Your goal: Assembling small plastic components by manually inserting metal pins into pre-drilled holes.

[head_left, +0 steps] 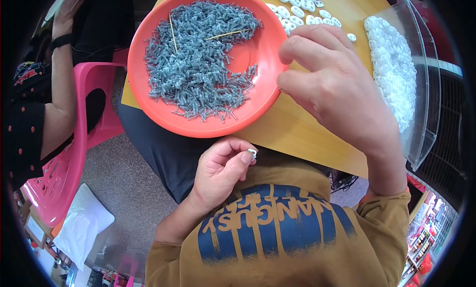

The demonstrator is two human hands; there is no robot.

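Two hands worked: left hand (218, 170) pinched a small white piece (252, 152); right hand (332, 83), fingers pressed together, hovered nearer the springs (198, 63), which lay to its left.

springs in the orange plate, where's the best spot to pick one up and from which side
Take one from the loose fringe of the pile of springs, near the bare patch of the orange plate on its right. There single coils lie flat and apart, so two fingertips can pinch one across its body from above. The right hand already hovers at that rim; the left hand holds a small white piece.
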